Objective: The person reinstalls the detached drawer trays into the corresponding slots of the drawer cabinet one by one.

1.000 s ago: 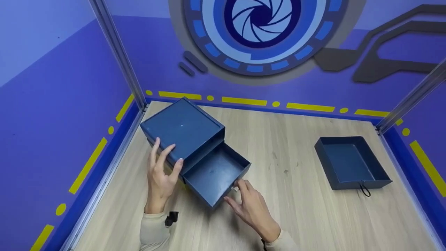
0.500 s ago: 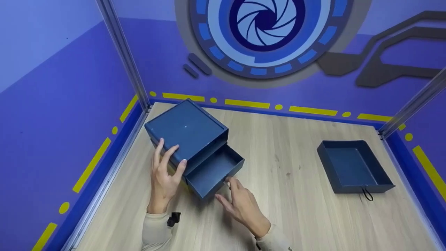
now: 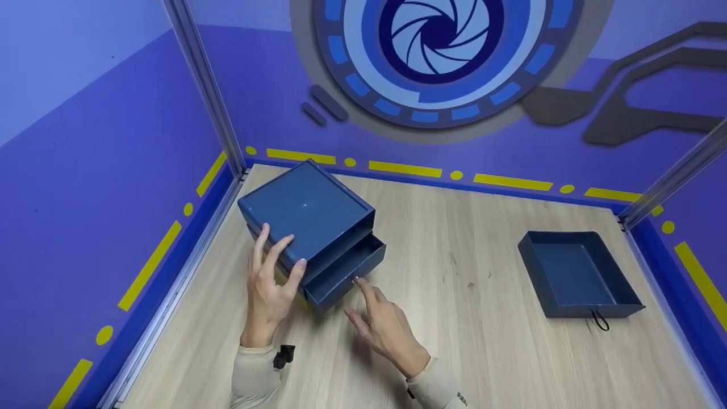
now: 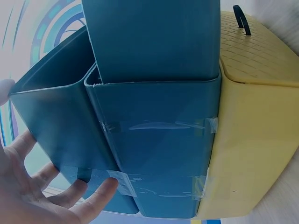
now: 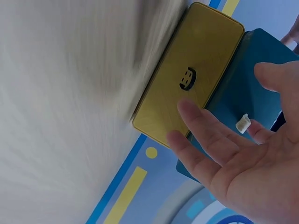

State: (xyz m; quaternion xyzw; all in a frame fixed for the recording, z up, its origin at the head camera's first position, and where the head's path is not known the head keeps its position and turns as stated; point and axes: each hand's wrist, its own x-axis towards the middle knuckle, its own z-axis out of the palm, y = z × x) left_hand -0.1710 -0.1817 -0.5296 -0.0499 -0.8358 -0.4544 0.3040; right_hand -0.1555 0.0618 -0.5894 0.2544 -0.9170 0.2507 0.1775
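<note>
A stacked drawer unit stands at the left of the table: two dark blue tiers above a yellow one. Its top tier is hollow at the front. From the middle tier a blue drawer sticks partway out. My left hand steadies the unit, spread fingers along its side and fingertips at the top edge. With fingers extended, my right hand touches the middle drawer's front, index fingertip near its upper edge. A small white tab shows on that front, beside the fingers in the right wrist view.
A separate blue drawer with a black loop pull lies on the wooden table at the right. The yellow drawer front bears a black loop too. Printed blue walls enclose the table's back and sides.
The middle drawer has slid farther into the unit, with my right hand moving up-left along with it. My left hand keeps its place on the unit. The head view has shifted slightly.
</note>
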